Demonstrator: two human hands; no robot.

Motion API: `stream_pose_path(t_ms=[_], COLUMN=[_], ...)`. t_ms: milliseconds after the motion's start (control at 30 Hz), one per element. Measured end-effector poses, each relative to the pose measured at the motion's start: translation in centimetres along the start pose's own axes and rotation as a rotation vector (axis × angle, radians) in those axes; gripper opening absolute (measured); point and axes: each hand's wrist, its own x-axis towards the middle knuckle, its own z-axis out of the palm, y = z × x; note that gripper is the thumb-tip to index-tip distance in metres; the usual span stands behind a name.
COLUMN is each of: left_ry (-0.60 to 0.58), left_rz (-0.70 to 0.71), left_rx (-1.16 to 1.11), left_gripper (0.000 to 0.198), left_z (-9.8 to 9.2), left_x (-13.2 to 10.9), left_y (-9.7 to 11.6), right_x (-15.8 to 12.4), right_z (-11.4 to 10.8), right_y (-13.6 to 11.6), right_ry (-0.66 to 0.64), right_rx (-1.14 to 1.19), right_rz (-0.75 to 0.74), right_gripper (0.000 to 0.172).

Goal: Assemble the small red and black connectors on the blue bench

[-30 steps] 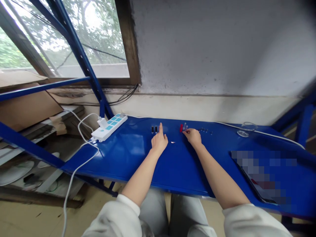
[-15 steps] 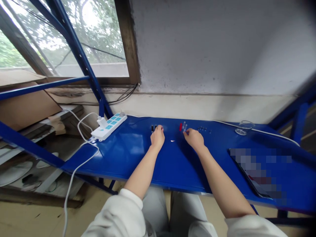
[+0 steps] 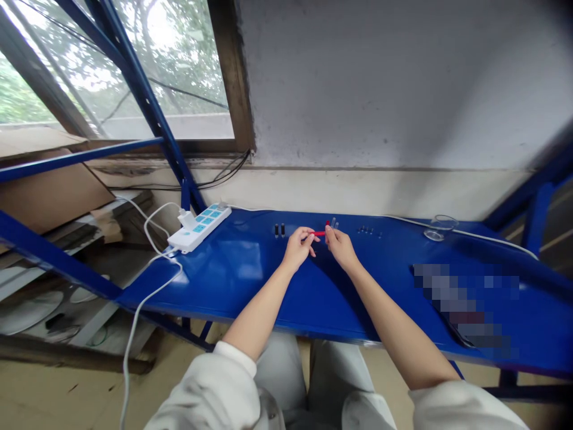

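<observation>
A small red tube-shaped piece (image 3: 319,233) is held level between my two hands above the blue shelf top (image 3: 250,280). My left hand (image 3: 298,246) pinches its left end with fingers curled. Its right end is pinched by my right hand (image 3: 339,245). Two small black pieces (image 3: 280,229) stand just left of my left hand. A red and clear small piece (image 3: 332,224) stands behind my right hand, and a row of tiny dark pieces (image 3: 367,230) lies further right.
A white power strip (image 3: 199,228) with its white cable (image 3: 147,292) lies at the shelf's left end. A clear glass dish (image 3: 439,227) and a thin white wire sit at the back right. A blurred flat object (image 3: 465,298) lies right. Blue frame bars and a window stand left.
My left hand left the black pieces and moved right; my right hand lifted a red piece. Both hands have come together and now hold it between them.
</observation>
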Motion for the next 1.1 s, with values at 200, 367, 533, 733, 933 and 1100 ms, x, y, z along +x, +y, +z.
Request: stream_pose_path(t_ms=[200, 367, 533, 733, 933, 1100], left_ry=[0.02, 0.13, 0.26, 0.286, 0.156, 0.131], left_rz=[-0.014, -0.024, -0.025, 0.008, 0.008, -0.006], left_rx=[0.036, 0.053, 0.041, 0.056, -0.021, -0.026], left_gripper=[0.03, 0.036, 0.039, 0.039, 0.042, 0.042], left_z=[0.0, 0.0, -0.3, -0.4, 0.0, -0.1], left_x=[-0.1, 0.1, 0.1, 0.0, -0.1, 0.1], left_y=[0.2, 0.2, 0.5, 0.6, 0.7, 0.4], right_x=[-0.2, 0.0, 0.3, 0.2, 0.4, 0.6], right_z=[-0.1, 0.2, 0.4, 0.6, 0.4, 0.3], right_y=[-0.2, 0.3, 0.8, 0.9, 1.5, 1.5], right_ry=[-0.002, -0.077, -0.168, -0.189, -0.095, -0.024], right_rx=[0.049, 0.087, 0.186, 0.208, 0.058, -0.009], right_rz=[-0.054, -0.093, -0.131, -0.098, -0.171, -0.294], right_gripper=[0.048, 0.043, 0.033, 0.035, 0.031, 0.026])
